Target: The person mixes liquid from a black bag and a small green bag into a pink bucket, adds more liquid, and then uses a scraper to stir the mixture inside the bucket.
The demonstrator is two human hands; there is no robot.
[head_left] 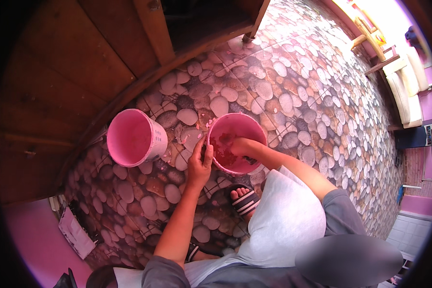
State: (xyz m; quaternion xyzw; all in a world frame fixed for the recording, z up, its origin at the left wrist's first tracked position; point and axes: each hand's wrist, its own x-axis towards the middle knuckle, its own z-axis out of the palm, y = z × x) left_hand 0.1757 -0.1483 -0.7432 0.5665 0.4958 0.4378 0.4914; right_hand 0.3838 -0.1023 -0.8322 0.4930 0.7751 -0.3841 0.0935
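A pink-looking bucket stands on the floor in front of me, with dark red, wet-looking matter in it. My left hand grips the bucket's left rim, thumb up along the edge. Down inside the same bucket is my right hand, its fingers hidden in or against the red matter; I cannot make out what they hold. To the left, a second bucket leans its mouth toward me in view, pink inside, with dark marks on its pale outer wall. Small pale scraps lie on the floor between the two buckets.
A dark wooden cabinet rises behind the left bucket. My sandalled foot is close to the near side of the right bucket. A pale flat object rests by the wall at lower left. A cream sofa stands far right.
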